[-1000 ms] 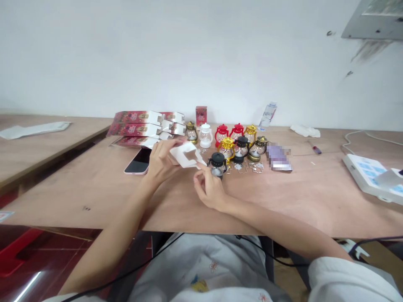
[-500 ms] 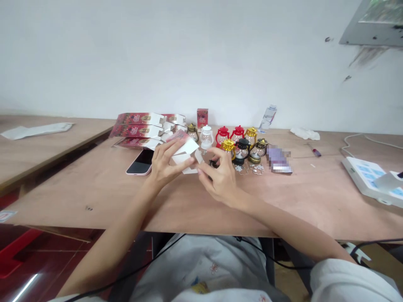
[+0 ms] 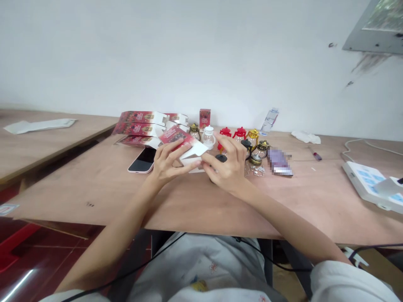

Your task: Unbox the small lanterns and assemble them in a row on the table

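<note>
small carton (image 3: 181, 144) (red outside, white flaps) pinched by left hand (image 3: 165, 163); flap fingered by right hand (image 3: 225, 167), black lantern (image 3: 221, 158) underneath.

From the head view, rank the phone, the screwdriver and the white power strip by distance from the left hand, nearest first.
1. Phone: just left of the left hand.
2. Screwdriver: far to the right, past the lanterns.
3. White power strip: farthest, at the table's right edge.
</note>
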Tool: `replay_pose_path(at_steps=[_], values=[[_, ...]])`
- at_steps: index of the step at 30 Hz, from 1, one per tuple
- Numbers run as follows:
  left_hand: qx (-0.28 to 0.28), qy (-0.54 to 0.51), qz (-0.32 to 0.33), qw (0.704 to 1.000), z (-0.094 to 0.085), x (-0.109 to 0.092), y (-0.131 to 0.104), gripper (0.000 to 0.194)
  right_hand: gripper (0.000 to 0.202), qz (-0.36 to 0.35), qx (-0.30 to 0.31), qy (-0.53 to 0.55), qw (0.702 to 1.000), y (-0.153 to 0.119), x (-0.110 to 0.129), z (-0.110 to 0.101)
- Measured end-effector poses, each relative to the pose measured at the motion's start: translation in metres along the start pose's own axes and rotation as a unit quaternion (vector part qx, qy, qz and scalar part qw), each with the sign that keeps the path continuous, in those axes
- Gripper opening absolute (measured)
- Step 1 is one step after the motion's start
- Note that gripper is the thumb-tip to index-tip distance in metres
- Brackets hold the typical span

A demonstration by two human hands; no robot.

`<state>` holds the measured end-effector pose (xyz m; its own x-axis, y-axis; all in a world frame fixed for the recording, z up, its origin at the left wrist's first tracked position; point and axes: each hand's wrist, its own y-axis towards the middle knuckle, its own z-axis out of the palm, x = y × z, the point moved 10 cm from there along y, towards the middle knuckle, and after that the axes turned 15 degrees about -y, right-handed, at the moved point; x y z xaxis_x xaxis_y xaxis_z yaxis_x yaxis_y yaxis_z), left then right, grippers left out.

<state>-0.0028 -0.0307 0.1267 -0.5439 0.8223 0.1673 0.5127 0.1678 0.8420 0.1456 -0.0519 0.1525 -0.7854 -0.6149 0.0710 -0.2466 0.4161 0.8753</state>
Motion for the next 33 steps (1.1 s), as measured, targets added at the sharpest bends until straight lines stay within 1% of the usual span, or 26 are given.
replay_pose_path(at_steps=[4, 6, 10, 13, 16, 19, 21, 24, 26, 29, 33], values=[[-0.011, 0.047, -0.068, 0.997, -0.004, 0.016, -0.003, 0.021, 0.028, -0.026, 0.007, -0.002, 1.0, 0.011, 0.006, -0.007], [-0.014, 0.06, -0.091, 0.994, -0.006, 0.02, -0.003, 0.02, 0.031, -0.043, 0.005, -0.016, 0.999, 0.014, 0.01, -0.008], [-0.021, 0.058, -0.105, 0.992, -0.007, 0.021, 0.0, 0.022, 0.031, -0.069, 0.008, -0.037, 0.997, 0.016, 0.012, -0.004], [-0.031, 0.092, -0.097, 0.991, -0.007, 0.019, 0.0, 0.028, 0.027, -0.074, 0.018, -0.031, 0.997, 0.016, 0.013, 0.0], [-0.039, 0.109, -0.063, 0.991, -0.006, 0.012, -0.003, 0.041, 0.022, -0.063, 0.041, 0.037, 0.997, 0.018, 0.015, 0.004], [-0.036, 0.092, -0.062, 0.993, -0.001, 0.009, -0.007, 0.056, 0.019, -0.005, 0.062, 0.139, 0.988, 0.019, 0.01, 0.008], [-0.055, 0.063, -0.068, 0.994, -0.002, 0.003, -0.007, 0.06, 0.015, 0.049, 0.083, 0.202, 0.975, 0.017, 0.002, 0.014], [-0.132, -0.01, -0.026, 0.991, -0.013, -0.017, 0.0, 0.064, 0.013, 0.124, 0.095, 0.282, 0.947, 0.009, -0.009, 0.019], [-0.165, -0.046, 0.0, 0.985, -0.021, -0.03, 0.006, 0.065, 0.014, 0.161, 0.086, 0.329, 0.926, 0.002, -0.014, 0.018], [-0.159, -0.061, 0.01, 0.985, -0.023, -0.04, 0.016, 0.058, 0.017, 0.198, 0.088, 0.407, 0.887, -0.009, -0.018, 0.02], [-0.152, -0.067, 0.014, 0.986, -0.022, -0.042, 0.017, 0.046, 0.019, 0.218, 0.114, 0.501, 0.83, -0.022, -0.021, 0.032]])
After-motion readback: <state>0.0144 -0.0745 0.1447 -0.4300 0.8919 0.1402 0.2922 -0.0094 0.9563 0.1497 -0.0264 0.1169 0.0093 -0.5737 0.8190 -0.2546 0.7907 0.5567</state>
